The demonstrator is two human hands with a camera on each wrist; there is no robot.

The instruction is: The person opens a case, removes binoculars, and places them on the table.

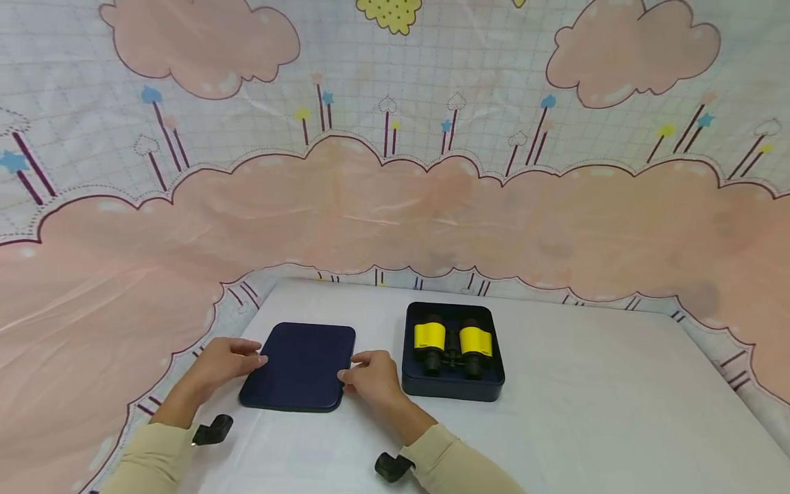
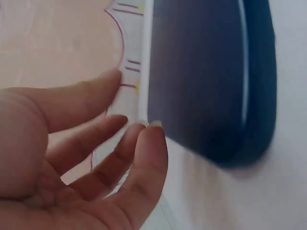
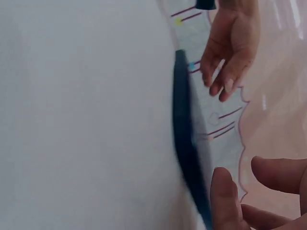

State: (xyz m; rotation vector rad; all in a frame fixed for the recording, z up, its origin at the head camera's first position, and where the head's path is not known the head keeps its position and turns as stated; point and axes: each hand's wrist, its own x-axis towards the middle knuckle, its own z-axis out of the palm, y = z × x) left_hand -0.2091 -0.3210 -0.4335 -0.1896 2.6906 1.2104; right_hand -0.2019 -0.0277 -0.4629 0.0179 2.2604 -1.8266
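Note:
A dark navy, round-cornered lid lies flat side up on the white table, to the left of the box. At its left edge is my left hand. In the left wrist view that hand's fingers are loosely bent, thumb apart, fingertips close to the lid's rim. My right hand is at the opposite edge. The right wrist view shows its thumb and fingers spread apart beside the lid's thin side. Neither hand closes around anything.
To the right stands a matching navy box without a cover, with black and yellow binoculars lying in it. A white cloth covers the table. Behind it hangs a printed curtain with clouds. A small black device sits at each wrist.

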